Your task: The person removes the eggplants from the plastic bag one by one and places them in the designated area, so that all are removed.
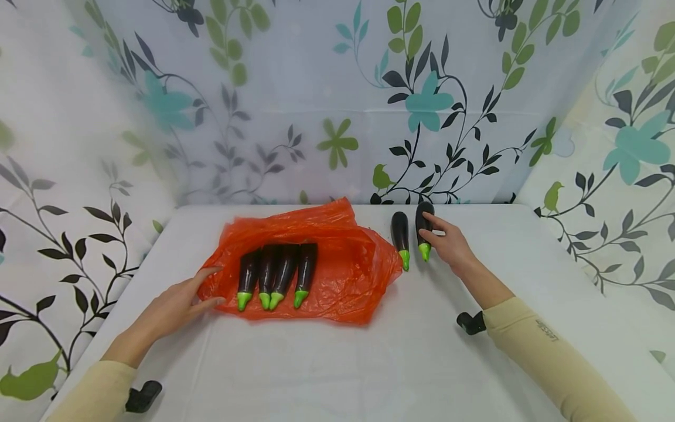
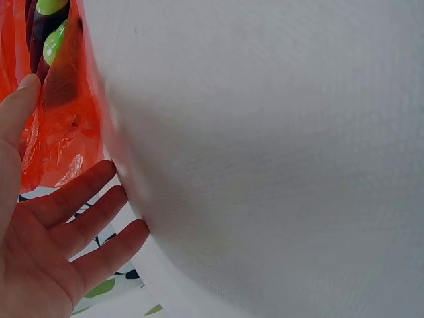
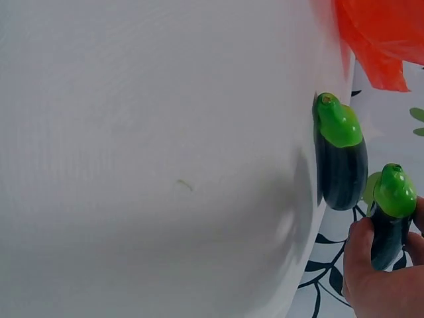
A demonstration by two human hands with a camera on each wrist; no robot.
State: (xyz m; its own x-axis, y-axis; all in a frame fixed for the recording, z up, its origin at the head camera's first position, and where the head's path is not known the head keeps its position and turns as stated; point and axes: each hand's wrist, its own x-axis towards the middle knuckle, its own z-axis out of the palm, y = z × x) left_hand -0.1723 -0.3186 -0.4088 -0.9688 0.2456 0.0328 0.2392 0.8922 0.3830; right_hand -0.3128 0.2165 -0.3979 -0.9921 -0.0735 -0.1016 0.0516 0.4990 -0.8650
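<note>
Several dark eggplants with green caps, one of them here [image 1: 307,269], lie side by side on an orange plastic bag [image 1: 345,281]. At the bag's left edge is my left hand [image 1: 181,302], fingers spread and loosely extended, thumb by the plastic; it grips nothing. My right hand [image 1: 448,240] pinches another eggplant [image 1: 423,220] between thumb and fingers, at the table's far side. In the right wrist view this eggplant [image 3: 395,192] points its green cap up past the thumb. Just left of it lies a separate eggplant [image 1: 401,231], apart from the hand and close to the bag's right end.
Everything rests on a white-covered table [image 1: 343,369]. A curtain [image 1: 295,117] patterned with leaves and flowers hangs behind its far edge and along both sides. Black wrist devices [image 1: 471,322] show beside both forearms.
</note>
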